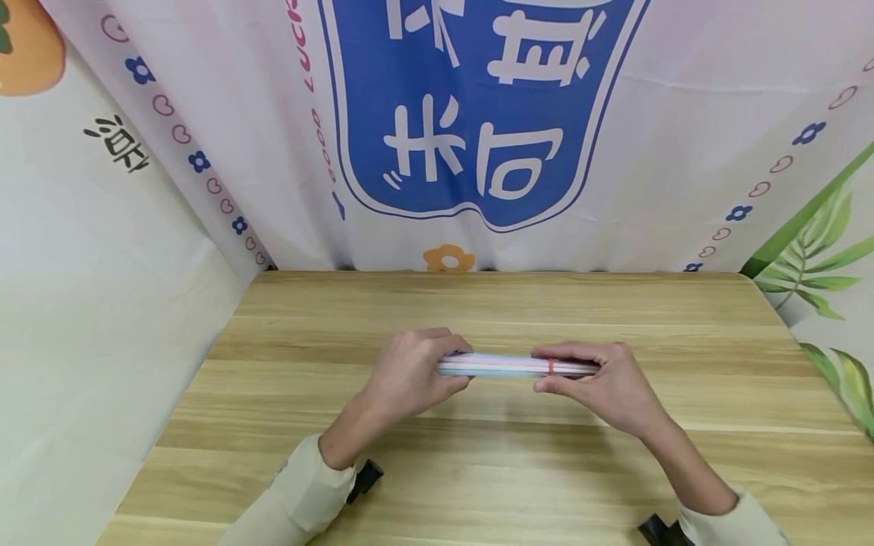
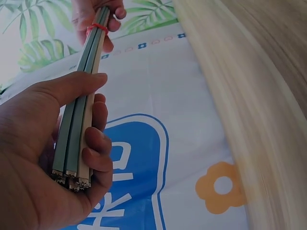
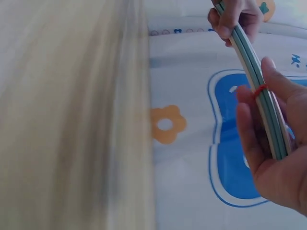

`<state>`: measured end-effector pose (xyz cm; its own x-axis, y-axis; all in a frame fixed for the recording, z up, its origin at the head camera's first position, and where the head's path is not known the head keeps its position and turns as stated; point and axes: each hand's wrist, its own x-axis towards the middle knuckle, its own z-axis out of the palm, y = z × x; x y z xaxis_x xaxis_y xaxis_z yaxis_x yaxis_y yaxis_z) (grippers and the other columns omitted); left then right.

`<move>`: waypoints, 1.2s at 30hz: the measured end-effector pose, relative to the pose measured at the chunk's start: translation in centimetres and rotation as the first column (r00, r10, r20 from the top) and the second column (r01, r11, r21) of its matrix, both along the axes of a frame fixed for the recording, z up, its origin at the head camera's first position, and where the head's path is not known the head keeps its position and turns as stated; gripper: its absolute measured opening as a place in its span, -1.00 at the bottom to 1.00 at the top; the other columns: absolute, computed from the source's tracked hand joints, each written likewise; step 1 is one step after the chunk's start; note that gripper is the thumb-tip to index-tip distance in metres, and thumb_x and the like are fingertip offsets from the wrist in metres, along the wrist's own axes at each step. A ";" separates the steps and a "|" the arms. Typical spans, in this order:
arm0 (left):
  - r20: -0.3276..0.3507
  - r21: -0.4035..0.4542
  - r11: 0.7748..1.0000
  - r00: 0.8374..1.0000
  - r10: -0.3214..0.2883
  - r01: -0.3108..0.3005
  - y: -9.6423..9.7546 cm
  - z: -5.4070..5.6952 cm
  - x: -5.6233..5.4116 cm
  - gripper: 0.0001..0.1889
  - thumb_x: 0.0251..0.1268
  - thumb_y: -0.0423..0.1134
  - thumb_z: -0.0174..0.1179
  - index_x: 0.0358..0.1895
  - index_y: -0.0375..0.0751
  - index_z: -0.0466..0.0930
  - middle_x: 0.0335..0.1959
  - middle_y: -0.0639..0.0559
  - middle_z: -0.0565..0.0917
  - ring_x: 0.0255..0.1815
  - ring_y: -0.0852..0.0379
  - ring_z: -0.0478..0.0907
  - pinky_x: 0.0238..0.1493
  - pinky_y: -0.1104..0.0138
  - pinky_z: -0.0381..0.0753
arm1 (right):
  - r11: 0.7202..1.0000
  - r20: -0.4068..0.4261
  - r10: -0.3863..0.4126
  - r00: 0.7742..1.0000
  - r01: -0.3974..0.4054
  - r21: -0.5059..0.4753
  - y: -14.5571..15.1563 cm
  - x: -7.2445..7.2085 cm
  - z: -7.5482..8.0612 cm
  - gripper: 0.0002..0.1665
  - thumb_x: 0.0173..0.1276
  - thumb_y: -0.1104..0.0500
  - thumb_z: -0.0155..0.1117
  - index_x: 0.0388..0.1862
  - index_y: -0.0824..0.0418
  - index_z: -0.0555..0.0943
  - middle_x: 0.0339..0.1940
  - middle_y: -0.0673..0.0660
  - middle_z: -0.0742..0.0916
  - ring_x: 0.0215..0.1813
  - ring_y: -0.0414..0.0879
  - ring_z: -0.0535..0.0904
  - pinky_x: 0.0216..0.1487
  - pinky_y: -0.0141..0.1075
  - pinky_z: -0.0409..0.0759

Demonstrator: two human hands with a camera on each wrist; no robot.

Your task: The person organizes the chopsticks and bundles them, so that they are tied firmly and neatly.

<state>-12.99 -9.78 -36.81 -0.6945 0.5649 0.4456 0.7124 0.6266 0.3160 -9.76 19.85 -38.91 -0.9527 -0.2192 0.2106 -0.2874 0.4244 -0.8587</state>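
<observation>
A bundle of long, thin pastel strips [image 1: 501, 365], pale blue, white and pink, lies level between the two hands above the table. A red band [image 1: 551, 367] is wrapped around it near its right end. My left hand [image 1: 413, 373] grips the left part; in the left wrist view its thumb and curled fingers go round the strips, whose blunt ends show at the palm. With thumb and fingers on opposite sides, my right hand [image 1: 608, 383] holds the other end, close to the red band. Its palm sits at that end in the right wrist view.
A wood-grain table [image 1: 478, 470] lies beneath the hands. Behind it hangs a white cloth [image 1: 273, 152] with a blue printed panel [image 1: 471, 98] and an orange flower print. Leaf-patterned cloth [image 1: 812, 250] stands at the right side. Black wrist cameras [image 1: 364, 481] sit at both sleeves.
</observation>
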 end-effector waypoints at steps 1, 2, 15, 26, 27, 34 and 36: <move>0.007 0.005 1.000 1.000 0.007 -0.007 0.0 0.0 0.0 -0.78 0.02 -0.32 0.63 -0.22 -0.09 0.85 -0.37 0.15 0.82 -0.51 0.33 0.57 -0.46 0.52 0.49 | 1.000 -0.038 0.001 0.999 0.000 0.025 0.2 0.0 0.2 -0.55 0.18 0.13 0.72 0.08 0.03 0.85 0.02 0.01 0.90 -0.07 -0.30 0.81 -0.12 -0.41 0.75; 0.011 0.008 1.000 1.000 0.012 -0.012 -0.1 0.0 0.0 -0.77 0.03 -0.32 0.63 -0.21 -0.09 0.86 -0.37 0.14 0.82 -0.51 0.33 0.56 -0.46 0.52 0.49 | 0.999 -0.084 0.001 0.996 0.003 0.052 0.5 -0.1 0.3 -0.55 0.19 0.16 0.72 0.08 0.02 0.85 0.02 -0.01 0.89 -0.06 -0.31 0.80 -0.10 -0.43 0.74; -0.012 0.004 1.000 1.000 0.018 -0.018 -0.3 0.0 -0.1 -0.76 0.01 -0.30 0.64 -0.21 -0.08 0.87 -0.37 0.14 0.83 -0.51 0.32 0.60 -0.45 0.52 0.51 | 0.978 -0.354 0.150 0.923 -0.085 0.193 0.7 -0.7 0.3 -0.64 0.20 0.34 0.66 -0.12 -0.04 0.81 -0.19 -0.10 0.87 -0.21 -0.34 0.77 -0.19 -0.50 0.72; -0.032 -0.011 1.000 0.999 0.004 -0.005 0.1 -0.2 0.1 -0.76 0.00 -0.28 0.65 -0.21 -0.06 0.87 -0.35 0.14 0.84 -0.50 0.28 0.64 -0.45 0.49 0.53 | 0.973 -0.360 0.201 0.911 -0.145 0.178 -1.8 -1.0 0.5 -0.71 0.16 0.33 0.68 -0.12 0.14 0.88 -0.24 0.05 0.91 -0.31 -0.37 0.74 -0.29 -0.51 0.71; -0.032 -0.011 1.000 0.999 0.004 -0.005 0.1 -0.2 0.1 -0.76 0.00 -0.28 0.65 -0.21 -0.06 0.87 -0.35 0.14 0.84 -0.49 0.28 0.64 -0.45 0.49 0.54 | 0.970 -0.367 0.207 0.907 -0.142 0.196 -2.0 -1.0 0.6 -0.71 0.17 0.30 0.69 -0.11 0.14 0.87 -0.23 0.04 0.91 -0.32 -0.38 0.72 -0.30 -0.52 0.70; -0.017 0.010 1.000 1.000 0.006 -0.006 0.0 -0.2 0.1 -0.76 0.02 -0.27 0.67 -0.20 -0.08 0.87 -0.36 0.13 0.84 -0.50 0.29 0.64 -0.42 0.48 0.57 | 0.950 -0.327 0.200 0.924 -0.102 0.294 -1.4 -0.7 1.7 -0.57 0.17 0.17 0.72 0.04 0.07 0.83 -0.12 -0.03 0.89 -0.23 -0.32 0.75 -0.23 -0.40 0.75; -0.012 0.021 1.000 1.000 0.005 -0.005 -0.1 -0.2 0.0 -0.76 0.03 -0.27 0.66 -0.19 -0.09 0.87 -0.35 0.12 0.84 -0.49 0.30 0.64 -0.42 0.49 0.57 | 0.944 -0.326 0.190 0.926 -0.081 0.321 -0.8 -0.6 2.0 -0.57 0.18 0.17 0.72 0.05 0.03 0.82 -0.12 -0.07 0.88 -0.19 -0.30 0.77 -0.20 -0.35 0.76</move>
